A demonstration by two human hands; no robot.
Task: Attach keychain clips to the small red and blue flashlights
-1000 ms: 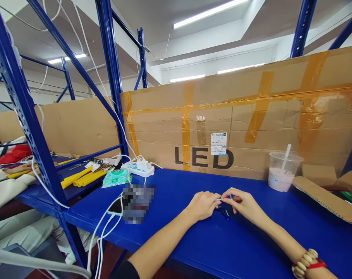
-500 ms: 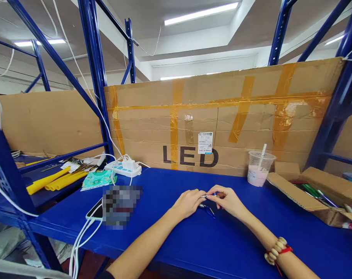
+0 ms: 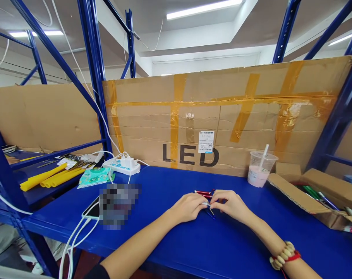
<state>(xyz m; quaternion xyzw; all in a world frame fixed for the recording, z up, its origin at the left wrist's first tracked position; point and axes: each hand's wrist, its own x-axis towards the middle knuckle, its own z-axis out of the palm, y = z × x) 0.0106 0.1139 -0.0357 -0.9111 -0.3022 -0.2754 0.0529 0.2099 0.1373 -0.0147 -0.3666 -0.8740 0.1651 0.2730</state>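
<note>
My left hand (image 3: 188,206) and my right hand (image 3: 230,203) meet over the blue table (image 3: 222,248), fingertips pinched together on a small silver metal piece (image 3: 205,203). A red pen-like stick (image 3: 203,193) lies on the table just behind my fingers. A small blue part (image 3: 211,213) lies under my hands. A beaded bracelet (image 3: 284,255) circles my right wrist.
A taped cardboard wall marked LED (image 3: 222,120) backs the table. A plastic cup with pink drink and straw (image 3: 260,169) stands right, beside an open cardboard box of pens (image 3: 315,193). A phone with white cables (image 3: 91,211), a power strip (image 3: 122,166) and yellow tubes (image 3: 45,176) sit left.
The camera swung right and steadied. My hands stayed together on the small piece and dropped slightly toward the table; the red stick now shows behind them.
</note>
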